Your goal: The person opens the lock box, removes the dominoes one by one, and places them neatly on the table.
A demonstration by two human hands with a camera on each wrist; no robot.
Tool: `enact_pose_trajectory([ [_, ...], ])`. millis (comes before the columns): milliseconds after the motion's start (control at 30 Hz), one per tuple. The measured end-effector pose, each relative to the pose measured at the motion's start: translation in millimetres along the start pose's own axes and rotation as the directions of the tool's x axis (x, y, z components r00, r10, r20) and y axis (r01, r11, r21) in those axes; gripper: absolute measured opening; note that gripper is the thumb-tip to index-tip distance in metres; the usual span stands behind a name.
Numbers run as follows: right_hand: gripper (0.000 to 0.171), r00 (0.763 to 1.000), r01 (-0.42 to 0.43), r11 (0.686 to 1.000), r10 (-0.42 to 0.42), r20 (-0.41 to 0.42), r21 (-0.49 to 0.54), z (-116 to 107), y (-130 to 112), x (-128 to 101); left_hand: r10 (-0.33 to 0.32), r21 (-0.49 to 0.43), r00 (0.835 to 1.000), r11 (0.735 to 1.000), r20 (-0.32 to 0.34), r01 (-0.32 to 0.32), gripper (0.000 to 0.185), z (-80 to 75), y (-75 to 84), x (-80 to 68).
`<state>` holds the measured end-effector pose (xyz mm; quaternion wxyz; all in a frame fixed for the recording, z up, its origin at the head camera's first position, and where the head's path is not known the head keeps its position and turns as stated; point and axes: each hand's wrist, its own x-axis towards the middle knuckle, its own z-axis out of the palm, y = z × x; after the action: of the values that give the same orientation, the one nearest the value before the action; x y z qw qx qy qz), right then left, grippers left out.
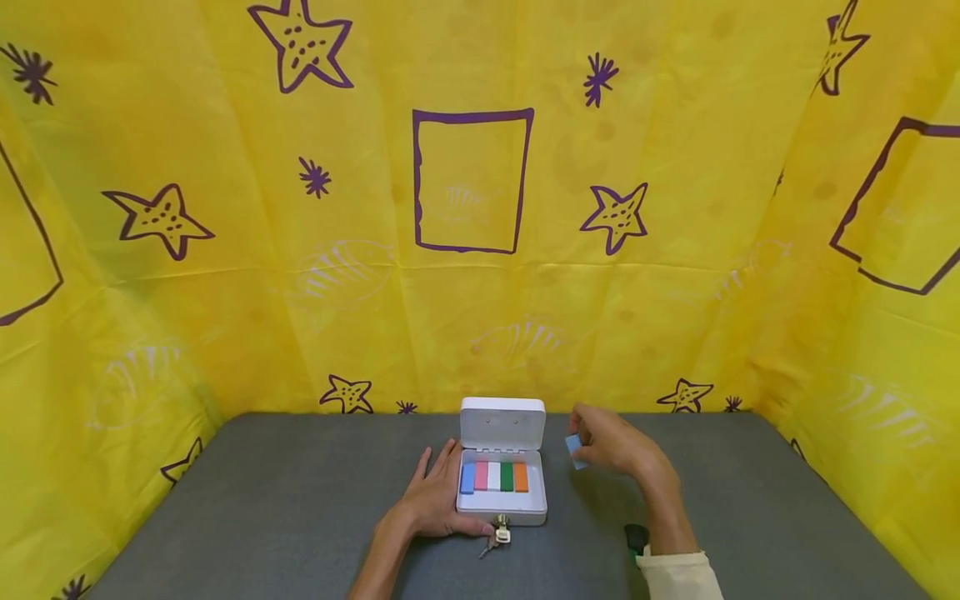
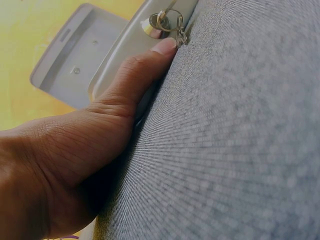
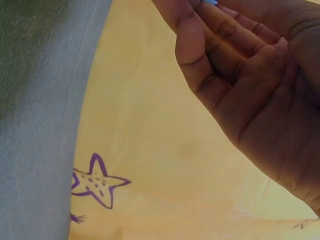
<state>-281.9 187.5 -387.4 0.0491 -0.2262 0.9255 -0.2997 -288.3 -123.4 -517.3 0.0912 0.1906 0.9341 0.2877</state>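
A small white metal cash box (image 1: 537,505) stands with its lid (image 1: 501,425) tipped back. Inside, a row of coloured blocks holds blue (image 1: 468,478), pink (image 1: 482,476), white (image 1: 494,476), green (image 1: 507,477) and orange (image 1: 521,477). Against the box's left side rests my left hand (image 1: 435,504), fingers extended, with its thumb along the front wall beside the lock (image 2: 156,25). Keys (image 1: 495,540) hang from that lock. To the right of the box, my right hand (image 1: 611,437) pinches a light blue block (image 1: 576,451) above the table; only its corner (image 3: 210,2) shows in the right wrist view.
The grey table (image 1: 300,492) reaches back to a yellow curtain (image 1: 465,300) with purple starfish drawings, which also closes off both sides. A small dark object (image 1: 636,537) lies beside the right forearm, partly hidden by it.
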Motion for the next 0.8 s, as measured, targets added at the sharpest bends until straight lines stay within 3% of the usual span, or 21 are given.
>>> enact_pose_trajectory([
  [400,0.024,1.000,0.005,1.000,-0.005,-0.018,-0.012,-7.2,21.4,-8.0,-0.004,0.002,1.000,1.000,0.002,0.004,0.140,-1.0,1.6,-1.1],
  [800,0.026,0.972,-0.231,0.970,0.233,0.019,-0.071,-4.7,32.0,-12.0,0.033,-0.002,0.999,0.999,-0.017,-0.033,0.137,-4.8,7.1,-5.9],
])
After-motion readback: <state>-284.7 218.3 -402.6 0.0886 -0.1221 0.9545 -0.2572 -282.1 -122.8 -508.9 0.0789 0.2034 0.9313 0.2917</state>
